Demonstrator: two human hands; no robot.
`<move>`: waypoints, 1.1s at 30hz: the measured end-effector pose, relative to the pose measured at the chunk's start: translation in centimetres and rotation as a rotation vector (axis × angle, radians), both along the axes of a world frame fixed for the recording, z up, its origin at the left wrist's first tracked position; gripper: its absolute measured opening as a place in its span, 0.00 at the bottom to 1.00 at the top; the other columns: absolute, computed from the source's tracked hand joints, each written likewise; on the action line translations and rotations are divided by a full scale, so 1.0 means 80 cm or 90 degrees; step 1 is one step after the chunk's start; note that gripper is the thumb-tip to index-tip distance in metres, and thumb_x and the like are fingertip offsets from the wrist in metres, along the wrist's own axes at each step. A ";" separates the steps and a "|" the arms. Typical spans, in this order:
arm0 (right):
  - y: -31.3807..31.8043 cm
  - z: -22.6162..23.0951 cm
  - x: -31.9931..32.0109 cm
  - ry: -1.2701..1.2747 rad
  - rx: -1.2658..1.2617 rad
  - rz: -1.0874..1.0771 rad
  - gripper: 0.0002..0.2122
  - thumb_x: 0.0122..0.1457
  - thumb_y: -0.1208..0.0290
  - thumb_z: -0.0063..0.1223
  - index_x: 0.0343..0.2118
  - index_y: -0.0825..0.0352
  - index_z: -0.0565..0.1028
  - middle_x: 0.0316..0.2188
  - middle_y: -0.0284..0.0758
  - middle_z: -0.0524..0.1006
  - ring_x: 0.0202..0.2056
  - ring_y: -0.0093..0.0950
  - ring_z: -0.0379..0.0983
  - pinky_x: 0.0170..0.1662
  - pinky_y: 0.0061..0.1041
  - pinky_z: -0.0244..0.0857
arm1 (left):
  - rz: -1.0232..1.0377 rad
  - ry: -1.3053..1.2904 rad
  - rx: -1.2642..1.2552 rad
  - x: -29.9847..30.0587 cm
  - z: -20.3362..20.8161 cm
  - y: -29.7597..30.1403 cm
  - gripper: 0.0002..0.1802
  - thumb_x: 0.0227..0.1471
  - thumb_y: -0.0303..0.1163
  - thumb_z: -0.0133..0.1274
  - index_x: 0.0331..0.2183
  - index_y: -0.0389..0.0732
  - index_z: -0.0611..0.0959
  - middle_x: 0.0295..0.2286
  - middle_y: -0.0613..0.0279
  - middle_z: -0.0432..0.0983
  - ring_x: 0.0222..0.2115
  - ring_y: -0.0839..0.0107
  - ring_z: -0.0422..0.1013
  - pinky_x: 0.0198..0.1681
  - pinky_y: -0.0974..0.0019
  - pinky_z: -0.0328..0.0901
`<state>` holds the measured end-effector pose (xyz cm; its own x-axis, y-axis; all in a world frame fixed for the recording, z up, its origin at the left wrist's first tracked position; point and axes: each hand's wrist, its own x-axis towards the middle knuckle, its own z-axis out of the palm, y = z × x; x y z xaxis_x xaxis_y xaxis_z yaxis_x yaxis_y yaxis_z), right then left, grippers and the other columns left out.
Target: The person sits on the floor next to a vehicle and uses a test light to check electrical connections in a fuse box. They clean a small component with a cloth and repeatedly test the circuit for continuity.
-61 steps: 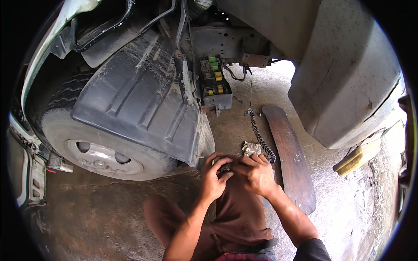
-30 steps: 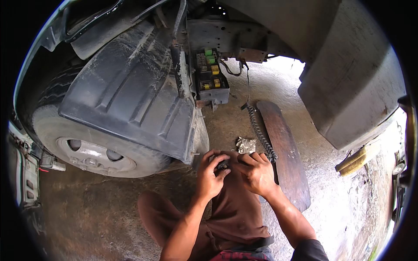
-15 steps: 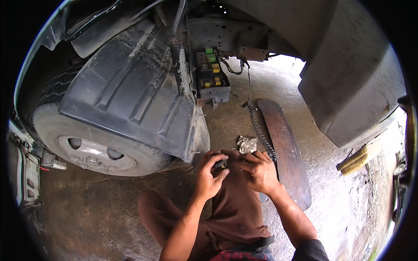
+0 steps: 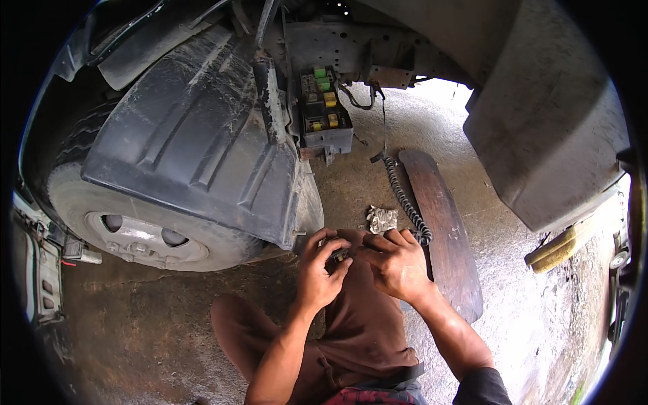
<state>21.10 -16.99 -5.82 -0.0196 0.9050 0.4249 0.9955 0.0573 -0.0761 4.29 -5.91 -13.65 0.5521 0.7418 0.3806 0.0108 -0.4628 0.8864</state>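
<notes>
My left hand (image 4: 318, 278) is curled above my raised knee, its thumb and fingers pinching a small dark part with metal-coloured bits (image 4: 341, 256). The part is half covered by the fingers, so its exact kind does not show. Close beside it on the right, my right hand (image 4: 401, 268) is closed, fingertips bent toward the part. Whatever those fingers hold is hidden. Beyond the hands, an uncovered fuse box (image 4: 329, 140) with green and yellow fuses is mounted by the vehicle frame. A crumpled silvery wrapper (image 4: 382, 219) lies just past my right hand.
A black ribbed mudguard (image 4: 196, 145) covers a wheel (image 4: 138, 236) on the left. Right of my hands, a coiled cable (image 4: 399, 189) hangs beside a long dark board (image 4: 442, 229). A big grey box-like body (image 4: 547, 128) overhangs the right, near a yellowish block (image 4: 563, 247).
My right hand's fingers have curled in and shifted slightly left, closer to my left hand. The left hand keeps its pinch on the small part. The view has shifted a little.
</notes>
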 end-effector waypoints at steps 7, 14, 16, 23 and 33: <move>0.005 0.001 0.000 0.103 -0.139 -0.043 0.12 0.51 0.68 0.64 0.40 0.54 0.87 0.40 0.31 0.85 0.38 0.36 0.82 0.44 0.37 0.74 | -0.036 0.019 0.069 -0.001 0.008 0.008 0.19 0.52 0.21 0.67 0.47 0.43 0.86 0.58 0.50 0.72 0.58 0.48 0.72 0.61 0.51 0.69; 0.019 -0.018 -0.002 0.135 -0.064 -0.030 0.10 0.57 0.64 0.62 0.39 0.62 0.84 0.39 0.38 0.87 0.39 0.38 0.85 0.46 0.39 0.78 | -0.053 0.055 0.095 -0.004 0.015 0.006 0.21 0.51 0.18 0.66 0.48 0.42 0.86 0.59 0.50 0.71 0.57 0.48 0.74 0.60 0.52 0.70; 0.020 -0.021 -0.005 0.151 -0.064 -0.043 0.11 0.57 0.64 0.62 0.39 0.64 0.83 0.38 0.39 0.87 0.39 0.39 0.85 0.44 0.41 0.78 | -0.043 0.068 0.104 -0.003 0.015 0.004 0.21 0.51 0.17 0.66 0.48 0.42 0.86 0.59 0.49 0.71 0.57 0.47 0.74 0.60 0.52 0.71; 0.018 -0.018 -0.004 0.170 -0.108 -0.054 0.12 0.57 0.62 0.63 0.39 0.65 0.83 0.34 0.43 0.86 0.34 0.42 0.85 0.36 0.39 0.80 | -0.024 0.050 0.081 0.002 0.007 0.004 0.21 0.51 0.17 0.66 0.48 0.41 0.86 0.58 0.49 0.72 0.58 0.46 0.73 0.60 0.51 0.70; 0.019 -0.023 -0.004 0.166 -0.076 -0.035 0.12 0.55 0.63 0.64 0.37 0.65 0.83 0.34 0.41 0.86 0.35 0.41 0.85 0.37 0.40 0.80 | -0.044 0.027 0.054 0.003 0.002 0.007 0.20 0.52 0.19 0.66 0.48 0.42 0.86 0.59 0.49 0.72 0.60 0.46 0.71 0.62 0.50 0.68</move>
